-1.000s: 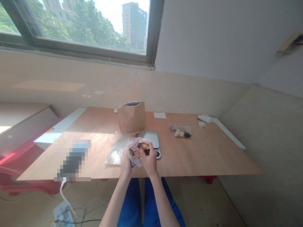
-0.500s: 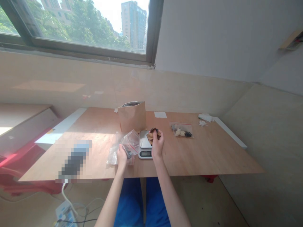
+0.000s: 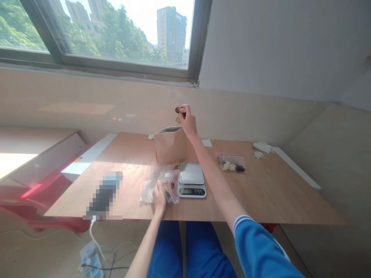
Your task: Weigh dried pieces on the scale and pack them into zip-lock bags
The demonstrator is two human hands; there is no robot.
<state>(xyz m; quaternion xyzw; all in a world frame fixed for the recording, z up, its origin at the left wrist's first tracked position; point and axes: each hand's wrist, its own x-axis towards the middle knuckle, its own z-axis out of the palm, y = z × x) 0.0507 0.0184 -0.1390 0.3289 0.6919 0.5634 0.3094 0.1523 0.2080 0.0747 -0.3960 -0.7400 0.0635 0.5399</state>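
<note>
Right hand raised at upper centre of frame, pinching dried piece above open kraft bag. Left hand at lower centre, grasping clear zip bag on table, just left of scale. 2nd zip bag, holding similar pieces, lies right of scale.

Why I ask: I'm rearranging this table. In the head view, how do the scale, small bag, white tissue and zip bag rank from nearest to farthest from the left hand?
1. Zip bag: touching the left hand, just right of it.
2. Scale: further right, past the zip bag.
3. Small bag: right of the scale, toward the back.
4. White tissue: far right, near the table's back edge.
</note>
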